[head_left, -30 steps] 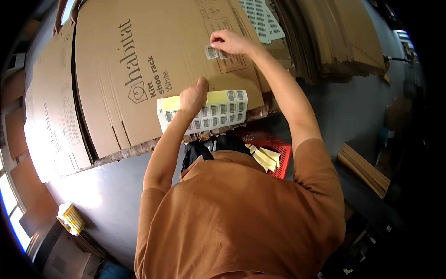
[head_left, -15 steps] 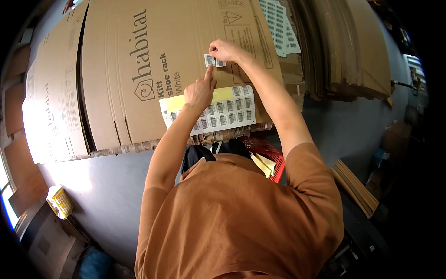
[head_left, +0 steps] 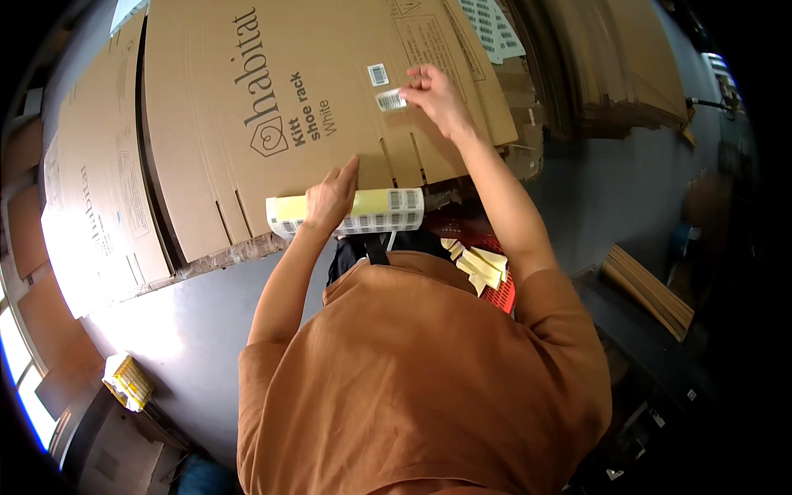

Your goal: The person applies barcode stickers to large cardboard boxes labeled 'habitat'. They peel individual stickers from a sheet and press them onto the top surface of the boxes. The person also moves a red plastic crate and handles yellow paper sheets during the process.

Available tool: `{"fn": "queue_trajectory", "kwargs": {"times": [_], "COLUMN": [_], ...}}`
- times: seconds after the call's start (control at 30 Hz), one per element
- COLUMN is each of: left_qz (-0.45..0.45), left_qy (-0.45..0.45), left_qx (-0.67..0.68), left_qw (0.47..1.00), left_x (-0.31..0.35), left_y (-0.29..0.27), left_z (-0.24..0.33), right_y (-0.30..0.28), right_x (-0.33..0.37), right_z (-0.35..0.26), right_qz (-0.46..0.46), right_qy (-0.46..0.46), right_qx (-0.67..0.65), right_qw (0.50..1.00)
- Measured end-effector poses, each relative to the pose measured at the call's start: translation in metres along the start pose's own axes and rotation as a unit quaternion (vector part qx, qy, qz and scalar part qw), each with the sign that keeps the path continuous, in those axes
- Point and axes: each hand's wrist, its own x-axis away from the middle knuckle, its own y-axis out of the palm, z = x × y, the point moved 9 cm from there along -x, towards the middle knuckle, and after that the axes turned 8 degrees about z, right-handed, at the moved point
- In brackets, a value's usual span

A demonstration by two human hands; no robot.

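Note:
My right hand (head_left: pixel 437 101) pinches a small white barcode label (head_left: pixel 390 100) between thumb and forefinger, over a flat brown cardboard carton (head_left: pixel 190 115). A similar barcode label (head_left: pixel 377 75) lies on the carton just beyond it. Nearer to me, my left hand (head_left: pixel 332 196) grips a sheet of barcode labels (head_left: pixel 404 210), its forefinger stretched out over the cardboard. A bare yellow strip shows along the sheet's far part, and the near part curves downward at the carton's front edge. My left thumb is hidden.
Another flat carton (head_left: pixel 103 190) lies to the left. More label sheets (head_left: pixel 495 29) rest at the far right, beside stacked cardboard (head_left: pixel 610 66). A red basket (head_left: pixel 502 295) with yellow paper pieces (head_left: pixel 478 266) stands by my waist. Cardboard strips (head_left: pixel 648 289) lie lower right.
My right hand has drawn the pinched label away from the one on the carton, to the right. My left hand has come back toward me with the label sheet, uncovering slots in the cardboard.

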Motion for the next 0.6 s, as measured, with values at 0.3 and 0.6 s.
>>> {"fn": "queue_trajectory", "kwargs": {"times": [0.3, 0.6], "left_qz": [0.118, 0.0], "left_qy": [0.035, -0.011], "left_qx": [0.075, -0.044], "left_qw": [0.99, 0.999], "left_x": [0.038, 0.029], "left_y": [-0.017, -0.001], "left_z": [-0.022, -0.018], "right_y": [0.071, 0.086], "right_x": [0.108, 0.105], "right_z": [0.067, 0.062], "right_qz": [0.069, 0.124], "right_qy": [0.018, -0.039], "right_qx": [0.021, 0.202], "right_qw": [0.997, 0.971]}}
